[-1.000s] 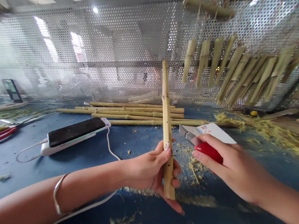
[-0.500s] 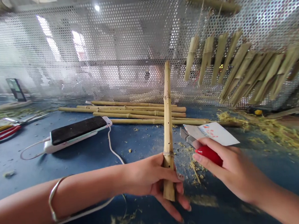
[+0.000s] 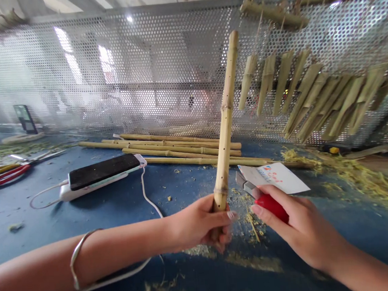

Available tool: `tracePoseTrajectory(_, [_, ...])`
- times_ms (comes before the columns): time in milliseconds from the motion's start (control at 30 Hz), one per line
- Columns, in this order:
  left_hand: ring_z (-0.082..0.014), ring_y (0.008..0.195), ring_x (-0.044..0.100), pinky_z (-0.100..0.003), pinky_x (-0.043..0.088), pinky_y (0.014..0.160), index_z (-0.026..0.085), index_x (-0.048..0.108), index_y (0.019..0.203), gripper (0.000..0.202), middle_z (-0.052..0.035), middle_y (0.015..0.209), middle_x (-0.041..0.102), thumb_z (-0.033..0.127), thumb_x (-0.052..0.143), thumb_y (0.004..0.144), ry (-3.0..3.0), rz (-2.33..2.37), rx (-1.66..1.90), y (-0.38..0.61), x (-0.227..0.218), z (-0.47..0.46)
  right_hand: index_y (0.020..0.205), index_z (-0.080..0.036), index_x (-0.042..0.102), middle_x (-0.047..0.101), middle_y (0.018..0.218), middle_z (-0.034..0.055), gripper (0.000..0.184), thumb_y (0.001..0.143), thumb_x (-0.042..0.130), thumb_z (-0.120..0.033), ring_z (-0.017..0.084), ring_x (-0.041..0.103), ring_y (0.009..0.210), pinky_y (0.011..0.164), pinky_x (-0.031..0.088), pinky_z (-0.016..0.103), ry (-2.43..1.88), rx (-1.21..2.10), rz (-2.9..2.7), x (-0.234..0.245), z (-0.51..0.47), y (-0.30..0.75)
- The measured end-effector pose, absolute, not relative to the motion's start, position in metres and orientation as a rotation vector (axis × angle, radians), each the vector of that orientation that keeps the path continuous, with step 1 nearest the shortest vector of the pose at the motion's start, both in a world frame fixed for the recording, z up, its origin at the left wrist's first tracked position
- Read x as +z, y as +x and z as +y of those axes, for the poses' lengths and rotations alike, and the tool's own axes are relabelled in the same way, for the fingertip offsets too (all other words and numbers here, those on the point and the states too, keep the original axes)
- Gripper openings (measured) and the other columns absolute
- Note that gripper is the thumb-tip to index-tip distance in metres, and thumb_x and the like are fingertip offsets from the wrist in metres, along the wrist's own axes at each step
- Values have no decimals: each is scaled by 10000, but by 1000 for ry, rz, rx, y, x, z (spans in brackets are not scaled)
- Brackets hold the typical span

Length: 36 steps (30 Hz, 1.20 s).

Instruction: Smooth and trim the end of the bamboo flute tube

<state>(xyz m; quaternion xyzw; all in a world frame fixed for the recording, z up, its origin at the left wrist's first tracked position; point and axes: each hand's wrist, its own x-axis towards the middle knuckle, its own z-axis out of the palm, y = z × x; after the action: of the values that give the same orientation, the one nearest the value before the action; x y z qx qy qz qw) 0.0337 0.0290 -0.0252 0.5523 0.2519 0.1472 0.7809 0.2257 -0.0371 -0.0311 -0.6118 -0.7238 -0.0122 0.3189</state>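
Well, my left hand (image 3: 200, 223) wraps round the stick (image 3: 226, 131) near its base, top leaning right; my right hand (image 3: 303, 229) is closed on the red knife (image 3: 273, 208), near the card (image 3: 289, 180).

Left hand (image 3: 200, 223) is wrapped round the lower end of a bamboo stick (image 3: 226, 134), most of it sticking up above the grip, tipped a bit right. Over to the right of that grip, the right hand (image 3: 301, 226) has a red-handled blade (image 3: 272, 209), clear of the stick. White card (image 3: 284, 181) just past it, phone (image 3: 104, 172) off left, loose canes (image 3: 181, 152) lying beyond.
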Motion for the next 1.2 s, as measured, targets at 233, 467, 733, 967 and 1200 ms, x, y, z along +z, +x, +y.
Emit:
tracePoseTrajectory(233, [-16,421,351,-170,276,434,180,330,680,348,95,494,348,340,639,685,1154,546,311,38,-27,37,1001,-221,540,676,875,46,307,845,373,-427,183,635,720,577,484,273,-1654,-71,-2031,-35,-34,224])
tracePoseTrajectory(467, [-29,415,394,-241,423,513,166,416,741,324,90,477,421,360,661,658,1262,495,367,42,-27,39,1003,-192,570,680,839,74,329,859,341,-379,203,640,665,486,454,284,-1626,-189,-2197,-36,-31,215])
tracePoseTrajectory(733, [-39,382,424,-285,478,528,172,373,694,386,100,476,403,499,578,675,1329,452,428,45,-35,41,972,-228,562,666,729,25,241,851,383,-333,184,629,629,469,416,260,-1654,-72,-2250,-26,-32,210])
tracePoseTrajectory(967, [-27,394,395,-213,414,444,165,381,701,363,86,494,420,450,605,678,1336,497,443,44,-32,41,875,-247,574,633,621,4,229,846,387,-376,166,595,546,437,366,251,-1682,20,-2265,-22,-27,210])
tracePoseTrajectory(1200, [-11,392,276,-146,279,375,201,320,762,424,125,455,320,457,638,647,1193,567,455,47,-31,38,793,-253,576,619,565,-6,219,848,388,-352,161,589,508,399,330,244,-1653,42,-2256,-22,-22,208])
